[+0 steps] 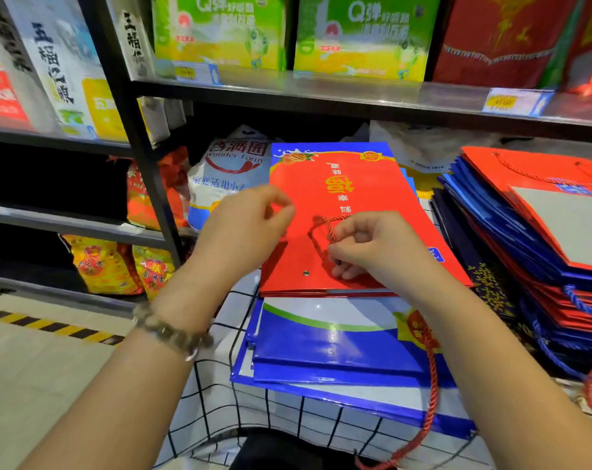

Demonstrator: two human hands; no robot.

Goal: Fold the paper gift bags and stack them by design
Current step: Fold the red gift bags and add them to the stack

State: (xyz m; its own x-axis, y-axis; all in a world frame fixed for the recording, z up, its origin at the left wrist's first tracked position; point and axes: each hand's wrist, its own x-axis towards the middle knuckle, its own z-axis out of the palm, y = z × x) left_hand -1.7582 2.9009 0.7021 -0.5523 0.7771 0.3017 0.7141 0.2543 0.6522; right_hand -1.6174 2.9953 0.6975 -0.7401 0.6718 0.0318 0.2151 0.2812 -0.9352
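**Hands.** The right hand (366,247) has its fingers curled and pinches the red cord handle (325,221) of the top bag, just above that bag's near edge. The left hand (247,225) hangs over the bag's left edge with its fingers curled in. Whether it has hold of anything cannot be told.

**Work piece.** The red bag (362,184) lies pressed flat, print side up, with its mouth toward the person. It rests on a low stack of blue bags (338,347), also flat, which sits on a checked cloth (216,398).

**Surroundings.** To the right stands a taller pile of flattened bags (484,212), in which red and blue ones are mixed. Behind is a metal shelf (321,91) of boxed goods, with a white sack (230,171) beneath it.

**Progress.** Folding appears well advanced, since every bag in view is already flat. The step in hand is probably laying the cord tidy on the red bag. Sorting seems unfinished: the red bag sits on blue ones, and the right-hand pile has yet to be separated by design.
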